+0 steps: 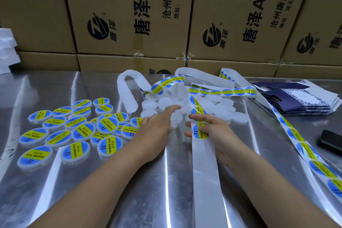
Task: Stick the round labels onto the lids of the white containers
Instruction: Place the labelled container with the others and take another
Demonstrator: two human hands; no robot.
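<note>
Round labels [199,131] ("SOLDERING PASTE") on strip [205,172] within right fingers' [212,120] pinch; left fingers [170,110] slack.

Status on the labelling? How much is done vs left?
Done: a batch of white round containers with blue-and-yellow labels lies on the left. In hand: right hand holds the white label strip; left hand reaches open over the pile of bare white round containers. Left: that pile, with unused labels on the strips.

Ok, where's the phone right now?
In the head view the phone lies on the metal table at the right edge, beside the label strip, nearer than the blue cartons.
</note>
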